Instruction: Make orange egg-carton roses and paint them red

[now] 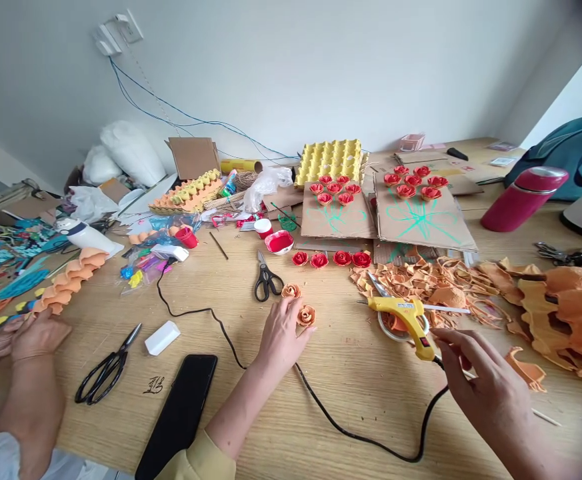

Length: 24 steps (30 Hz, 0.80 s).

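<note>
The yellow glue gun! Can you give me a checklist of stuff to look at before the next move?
1. Nozzle apart from the left hand: ok, there's a gap.
2. White stick at the back of the glue gun: ok, it pokes out.
3. Black cord free: not ok, it runs under the left forearm.
4. Right hand gripping firmly: cannot tell, it's right by the handle.
5. Nozzle hot: cannot tell.
6. Orange flowers within reach: ok, the left hand is at them.
</note>
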{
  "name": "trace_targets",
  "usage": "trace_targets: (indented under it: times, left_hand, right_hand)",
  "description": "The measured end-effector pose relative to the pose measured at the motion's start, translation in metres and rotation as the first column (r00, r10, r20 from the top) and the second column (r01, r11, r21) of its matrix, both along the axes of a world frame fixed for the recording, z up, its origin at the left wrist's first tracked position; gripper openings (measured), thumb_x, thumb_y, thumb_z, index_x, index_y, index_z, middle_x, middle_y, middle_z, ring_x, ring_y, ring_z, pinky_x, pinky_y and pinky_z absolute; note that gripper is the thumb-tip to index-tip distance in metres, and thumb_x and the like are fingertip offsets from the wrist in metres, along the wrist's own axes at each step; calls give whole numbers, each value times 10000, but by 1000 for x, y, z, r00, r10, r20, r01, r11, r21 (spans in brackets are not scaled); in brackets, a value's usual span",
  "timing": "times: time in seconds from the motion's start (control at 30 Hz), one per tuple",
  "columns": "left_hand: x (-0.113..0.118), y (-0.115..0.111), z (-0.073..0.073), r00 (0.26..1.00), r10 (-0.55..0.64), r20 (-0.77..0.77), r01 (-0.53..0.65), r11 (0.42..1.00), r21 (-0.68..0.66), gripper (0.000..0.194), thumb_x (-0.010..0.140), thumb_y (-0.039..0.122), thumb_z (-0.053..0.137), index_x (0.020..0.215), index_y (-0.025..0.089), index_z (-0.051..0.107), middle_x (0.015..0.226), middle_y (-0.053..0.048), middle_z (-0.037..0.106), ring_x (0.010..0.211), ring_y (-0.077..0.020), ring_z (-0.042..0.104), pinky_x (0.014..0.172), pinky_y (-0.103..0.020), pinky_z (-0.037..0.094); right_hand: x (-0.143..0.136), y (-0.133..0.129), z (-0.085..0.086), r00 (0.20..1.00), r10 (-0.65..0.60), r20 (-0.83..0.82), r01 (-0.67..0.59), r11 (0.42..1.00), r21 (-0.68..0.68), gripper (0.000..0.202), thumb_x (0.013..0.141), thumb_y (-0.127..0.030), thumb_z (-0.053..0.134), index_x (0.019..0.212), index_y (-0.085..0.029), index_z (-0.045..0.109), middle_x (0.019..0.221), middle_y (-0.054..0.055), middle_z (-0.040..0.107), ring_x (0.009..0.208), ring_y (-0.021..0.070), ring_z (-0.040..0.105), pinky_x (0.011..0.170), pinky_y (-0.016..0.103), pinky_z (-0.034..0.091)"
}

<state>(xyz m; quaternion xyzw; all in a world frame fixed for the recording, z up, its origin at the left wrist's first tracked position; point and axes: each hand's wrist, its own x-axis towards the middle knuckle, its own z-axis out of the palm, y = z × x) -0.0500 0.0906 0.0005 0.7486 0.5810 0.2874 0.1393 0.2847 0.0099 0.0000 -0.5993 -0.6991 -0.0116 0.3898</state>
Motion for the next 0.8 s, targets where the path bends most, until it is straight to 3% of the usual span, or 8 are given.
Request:
trace_targets:
  times: [0.23,0.37,0.53,0.8]
  left_hand:
    - [4,2,-3,988,-49,-143,53,998,27,463,845,113,770,1277,233,651,1232,-109,696,1160,-337,693,1023,-501,583]
    - [15,14,9,976,-68,-209,79,996,44,460,879,136,729,1319,225,633,1220,-115,673,1183,-328,672,1051,-478,560]
    - [38,45,25,944,-84,-319,97,995,26,479,910,151,682,1380,212,613,1230,-125,679,1164,-332,657,1033,-476,532]
    - [46,66,15,912,-84,-401,88,996,-8,447,925,175,680,1370,178,640,1201,-161,703,1152,-377,674,953,-497,538]
  right_hand:
    - [-9,-5,-3,998,60,23,-61,998,1,164,1081,-200,509,1161,-250,644,983,65,729,791,192,726,680,288,593]
    - [-11,-4,-6,996,89,20,-89,996,20,180,1068,-154,517,1162,-248,638,981,73,724,835,202,736,715,298,587]
    - [-5,-5,-8,996,94,-8,-93,994,50,251,1048,-110,526,1209,-256,650,994,72,727,841,203,734,721,303,596]
    - [-3,-18,-1,995,100,-7,-100,994,45,296,1036,-72,489,1219,-247,641,962,74,736,818,205,752,701,313,621]
